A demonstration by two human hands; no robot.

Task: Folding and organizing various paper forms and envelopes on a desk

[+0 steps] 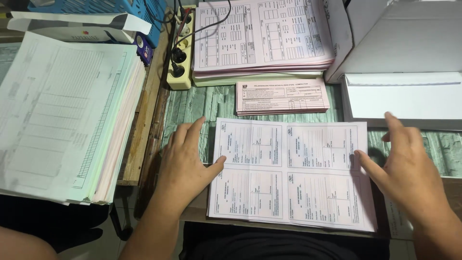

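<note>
Grip status, head view: both hands open, nothing clamped. Left hand (185, 161) lies flat, palm down, fingers spread, thumb tip touching the left edge of the pink form sheet (291, 174). Right hand (409, 168) is open too, fingers loosely extended, thumb tip on the sheet's right edge, index finger pointing up toward the white envelope (403, 98).

Sheet lies flat on the surface (211, 103), between the two hands, at the near edge; it's printed as four form panels in a two-by-two grid, with fold lines showing. Its bottom edge slightly overhangs the surface.

Just behind the sheet: small stack of pink slips (282, 96). Behind that, taller stack of pink forms (262, 36). Power strip (179, 53) with black plugs stands left of that stack. White box (399, 41) at top right, envelope lying in front of it. Far left: thick pile of white ruled sheets (62, 115) on a separate wooden ledge, blue crate (103, 7) behind it.
</note>
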